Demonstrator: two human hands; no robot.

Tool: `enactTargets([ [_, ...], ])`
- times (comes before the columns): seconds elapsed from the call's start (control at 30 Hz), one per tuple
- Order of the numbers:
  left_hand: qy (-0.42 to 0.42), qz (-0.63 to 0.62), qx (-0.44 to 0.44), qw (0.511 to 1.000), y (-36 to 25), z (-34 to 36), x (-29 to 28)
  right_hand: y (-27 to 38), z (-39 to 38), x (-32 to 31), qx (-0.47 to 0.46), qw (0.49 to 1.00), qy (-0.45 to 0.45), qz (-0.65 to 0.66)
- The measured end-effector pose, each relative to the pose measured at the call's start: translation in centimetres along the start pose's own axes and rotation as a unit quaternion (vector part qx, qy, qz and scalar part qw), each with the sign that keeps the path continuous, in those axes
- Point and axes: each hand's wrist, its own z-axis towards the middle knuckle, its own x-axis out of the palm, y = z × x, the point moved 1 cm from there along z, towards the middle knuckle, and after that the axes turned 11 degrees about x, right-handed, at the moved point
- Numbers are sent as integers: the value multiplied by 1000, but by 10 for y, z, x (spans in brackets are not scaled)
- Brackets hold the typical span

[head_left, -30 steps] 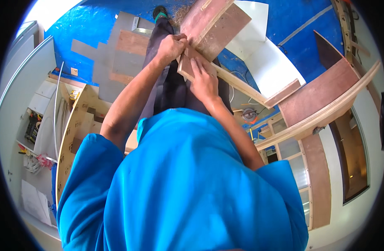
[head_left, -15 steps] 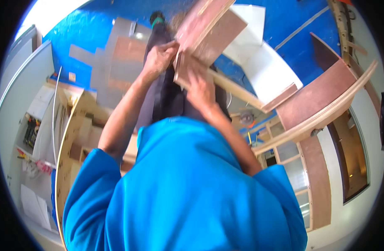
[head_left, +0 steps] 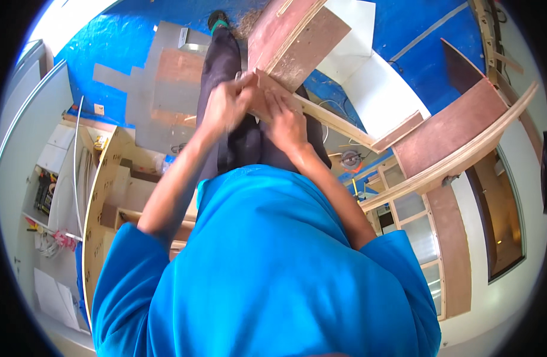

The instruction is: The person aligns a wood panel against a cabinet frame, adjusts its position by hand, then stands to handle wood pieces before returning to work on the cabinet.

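Note:
A reddish-brown wooden piece (head_left: 258,98) lies over my thighs, joined to or touching a larger plywood frame (head_left: 312,50); which of the two I cannot tell. My right hand (head_left: 286,126) rests on its face, fingers stretched out flat and pointing away from me. At the piece's left edge is my left hand (head_left: 227,106), blurred, its fingers curled together. A small greyish tip (head_left: 238,75) shows above those fingers, but what they hold is mostly hidden. From the frame, a narrow wooden strip (head_left: 339,122) runs off to the right.
A curved plywood panel (head_left: 458,166) with brown boards stands on the right. White panels (head_left: 383,89) lie beyond it on the blue floor covering (head_left: 416,35). A circular-saw-like tool (head_left: 350,159) sits near my right knee. An open wooden cabinet (head_left: 103,196) is on the left.
My left hand has shifted down and slightly right along the edge of the wooden piece. The right hand stays on its face with fingers flat. The plywood frame looks nearly unmoved.

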Motion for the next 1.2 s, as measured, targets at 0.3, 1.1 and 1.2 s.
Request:
enactTargets([
  [0.3,-8,45,0,999,79,86,31,-2,2,-2,20,999,43,22],
  [1.1,2,41,-54,998,-25,-13,-15,1,-1,6,-24,999,-29,-33],
  [1.2,18,34,-70,997,-38,-29,-19,-2,1,6,-12,999,-29,-35],
])
